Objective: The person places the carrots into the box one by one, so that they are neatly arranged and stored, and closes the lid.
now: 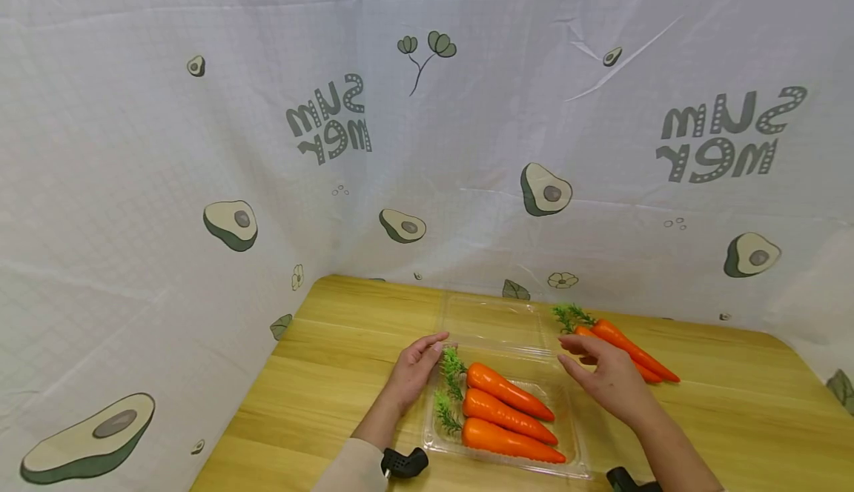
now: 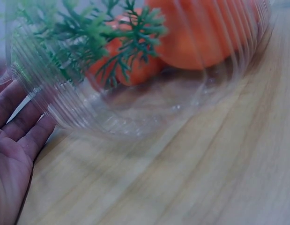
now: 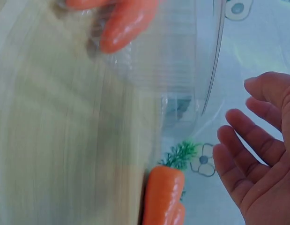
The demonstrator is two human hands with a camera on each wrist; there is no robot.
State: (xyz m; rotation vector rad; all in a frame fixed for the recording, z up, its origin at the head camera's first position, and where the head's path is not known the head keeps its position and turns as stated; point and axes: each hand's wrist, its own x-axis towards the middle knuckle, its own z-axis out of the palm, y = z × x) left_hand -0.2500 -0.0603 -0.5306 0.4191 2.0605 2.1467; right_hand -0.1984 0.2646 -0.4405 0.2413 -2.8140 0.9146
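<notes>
A clear plastic clamshell box (image 1: 437, 444) lies with its lid (image 1: 494, 321) folded back, and three orange carrots (image 1: 510, 403) with green tops lie side by side in its base. My left hand (image 1: 411, 373) is at the box's back left corner. In the left wrist view, its extended fingers (image 2: 34, 124) reach the ribbed wall beside the green tops. My right hand (image 1: 610, 377) hovers off the box's right side, fingers loosely bent and thumb apart, with nothing between them. Two more carrots (image 1: 630, 347) lie on the table behind that hand, which partly covers them.
The wooden table (image 1: 313, 388) meets a pale hanging cloth (image 1: 454, 144) printed with avocados and lettering at its back and left. Black wrist straps or mounts (image 1: 403, 464) show on both forearms near the front of the box.
</notes>
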